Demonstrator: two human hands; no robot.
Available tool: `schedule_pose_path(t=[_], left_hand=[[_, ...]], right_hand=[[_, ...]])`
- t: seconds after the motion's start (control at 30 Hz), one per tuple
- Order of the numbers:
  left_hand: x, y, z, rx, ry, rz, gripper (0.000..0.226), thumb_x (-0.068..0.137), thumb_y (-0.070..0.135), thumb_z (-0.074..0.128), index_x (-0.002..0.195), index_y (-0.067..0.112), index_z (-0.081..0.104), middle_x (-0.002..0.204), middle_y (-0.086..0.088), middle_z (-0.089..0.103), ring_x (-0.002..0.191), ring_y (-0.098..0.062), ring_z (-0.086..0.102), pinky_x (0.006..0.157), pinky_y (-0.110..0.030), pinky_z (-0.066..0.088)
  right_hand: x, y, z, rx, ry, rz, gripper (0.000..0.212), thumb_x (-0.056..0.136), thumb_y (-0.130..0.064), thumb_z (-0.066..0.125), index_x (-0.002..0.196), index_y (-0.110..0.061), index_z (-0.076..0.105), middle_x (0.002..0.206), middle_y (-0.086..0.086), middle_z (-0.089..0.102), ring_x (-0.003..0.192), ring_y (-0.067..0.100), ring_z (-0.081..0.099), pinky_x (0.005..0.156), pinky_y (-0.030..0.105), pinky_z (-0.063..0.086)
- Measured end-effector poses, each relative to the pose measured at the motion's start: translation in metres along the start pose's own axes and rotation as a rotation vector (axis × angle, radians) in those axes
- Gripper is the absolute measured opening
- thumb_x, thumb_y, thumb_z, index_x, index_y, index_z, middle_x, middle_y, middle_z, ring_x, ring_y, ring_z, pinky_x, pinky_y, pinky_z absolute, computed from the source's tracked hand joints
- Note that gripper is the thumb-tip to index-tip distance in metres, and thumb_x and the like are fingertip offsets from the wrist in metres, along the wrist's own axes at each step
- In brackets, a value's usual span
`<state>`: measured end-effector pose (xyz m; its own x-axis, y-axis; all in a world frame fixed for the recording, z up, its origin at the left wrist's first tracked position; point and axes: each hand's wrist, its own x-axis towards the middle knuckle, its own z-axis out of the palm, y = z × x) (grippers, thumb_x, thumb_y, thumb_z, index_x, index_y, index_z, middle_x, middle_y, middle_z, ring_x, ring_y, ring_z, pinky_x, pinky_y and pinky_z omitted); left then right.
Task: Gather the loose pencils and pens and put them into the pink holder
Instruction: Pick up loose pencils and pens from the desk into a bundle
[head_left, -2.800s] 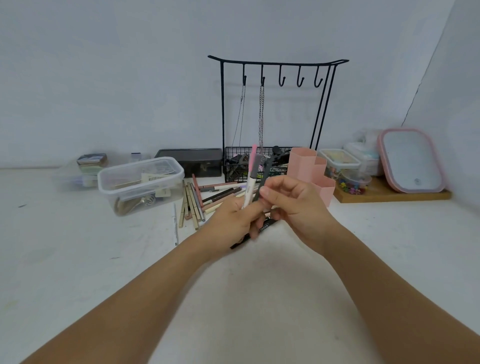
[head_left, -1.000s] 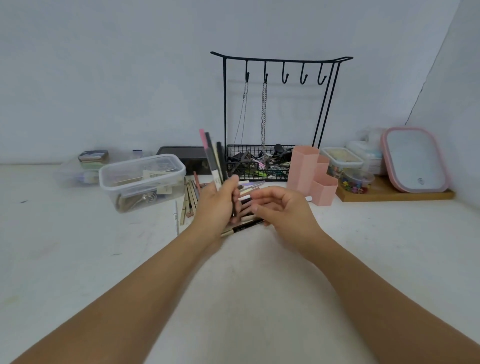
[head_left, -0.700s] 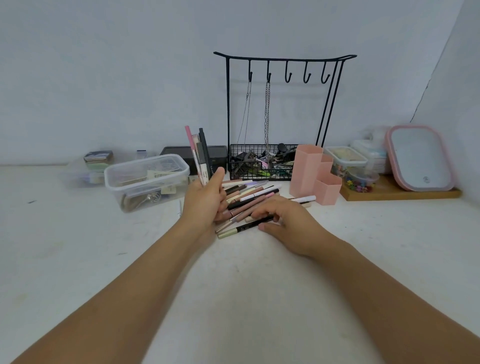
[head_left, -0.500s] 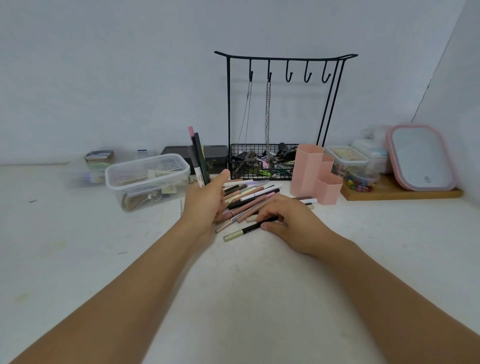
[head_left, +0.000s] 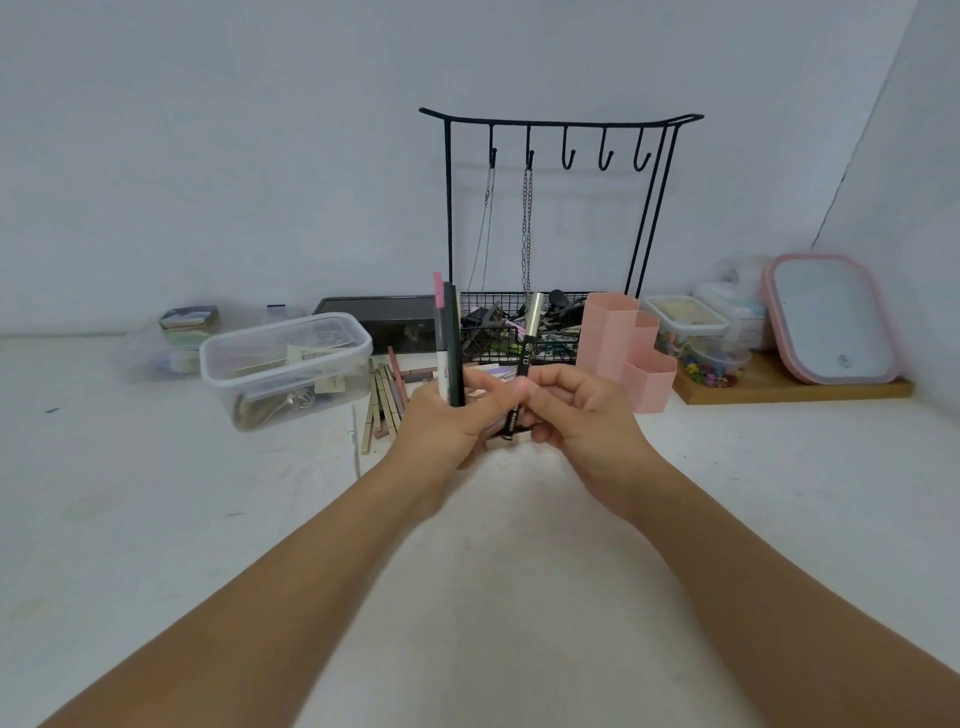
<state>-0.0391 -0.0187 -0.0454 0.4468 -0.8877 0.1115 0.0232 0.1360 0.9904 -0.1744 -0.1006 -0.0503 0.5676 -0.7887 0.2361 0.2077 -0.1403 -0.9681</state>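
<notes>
Left hand (head_left: 445, 421): closed around a small bunch of pens (head_left: 448, 343), which stand nearly upright above the fist; one has a pink top, the one beside it is dark.
Right hand (head_left: 582, 415): fingertips pinched on a black pen (head_left: 525, 364) with a pale silvery cap, held upright and leaning slightly right.
Hands together: raised above the table, knuckles almost touching, the black pen just right of the bunch.
Loose pens and pencils (head_left: 384, 400): a row lies on the table (head_left: 156, 519) just behind and left of the left hand; a few more peek out between the two hands, mostly hidden.
Pink holder (head_left: 626, 348): stands upright on the table just right of and behind the right hand, made of stepped six-sided cups; what is inside cannot be seen.
Clear plastic box (head_left: 285, 369): left of the loose row, with odds and ends inside.
Black wire rack (head_left: 556, 208): at the back against the wall, two chains hanging from its hooks, a wire basket of clutter at its foot.
Pink-rimmed lid (head_left: 831, 317): far right, propped on a wooden tray beside small tubs.
</notes>
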Motion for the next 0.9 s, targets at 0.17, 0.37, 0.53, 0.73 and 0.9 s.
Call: schedule_pose_path(t=[0.17,0.37,0.53,0.73,0.9], left_hand=[[0.0,-0.004,-0.004,0.054,-0.114,-0.014,0.053,0.059,0.04,0.094,0.091,0.012,0.062,0.062,0.0,0.047,0.05,-0.011,0.036,0.041,-0.021,0.029],[-0.001,-0.006,-0.004,0.162,-0.287,0.063,0.047,0.062,0.012,0.093,0.104,0.005,0.073,0.096,-0.021,0.074,0.089,-0.021,0.071,0.082,-0.032,0.061],[-0.005,-0.002,-0.001,0.253,-0.237,0.079,0.012,0.087,0.0,0.073,0.094,0.01,0.073,0.061,0.008,0.069,0.054,-0.001,0.061,0.051,-0.013,0.044],[0.001,0.002,-0.006,0.198,-0.124,0.004,0.042,0.094,0.034,0.071,0.058,0.018,0.057,0.056,-0.004,0.052,0.051,-0.01,0.057,0.042,-0.023,0.041],[0.008,0.0,-0.009,0.002,-0.011,0.0,0.032,0.095,0.026,0.072,0.072,0.018,0.05,0.053,0.0,0.044,0.047,-0.016,0.049,0.046,-0.025,0.03]], right_hand=[[-0.005,-0.002,0.01,0.017,-0.016,0.003,0.012,0.091,-0.009,0.071,0.1,-0.002,0.071,0.079,0.007,0.069,0.061,0.008,0.053,0.055,0.021,0.041],[-0.007,-0.003,0.008,0.079,-0.09,0.079,0.011,0.085,-0.006,0.074,0.095,-0.001,0.076,0.088,0.017,0.07,0.08,0.025,0.061,0.072,0.03,0.054],[-0.006,-0.002,0.008,0.003,-0.085,0.148,0.012,0.083,-0.007,0.078,0.074,-0.016,0.076,0.071,0.003,0.067,0.063,0.012,0.054,0.055,0.02,0.04],[0.002,-0.005,-0.015,-0.383,0.058,-0.103,0.007,0.091,-0.013,0.072,0.086,-0.009,0.075,0.073,-0.005,0.069,0.057,-0.004,0.055,0.057,0.01,0.04],[0.004,0.007,-0.039,-0.926,-0.008,-0.126,0.009,0.086,-0.013,0.074,0.086,-0.022,0.072,0.083,-0.016,0.061,0.068,-0.016,0.052,0.058,0.006,0.037]])
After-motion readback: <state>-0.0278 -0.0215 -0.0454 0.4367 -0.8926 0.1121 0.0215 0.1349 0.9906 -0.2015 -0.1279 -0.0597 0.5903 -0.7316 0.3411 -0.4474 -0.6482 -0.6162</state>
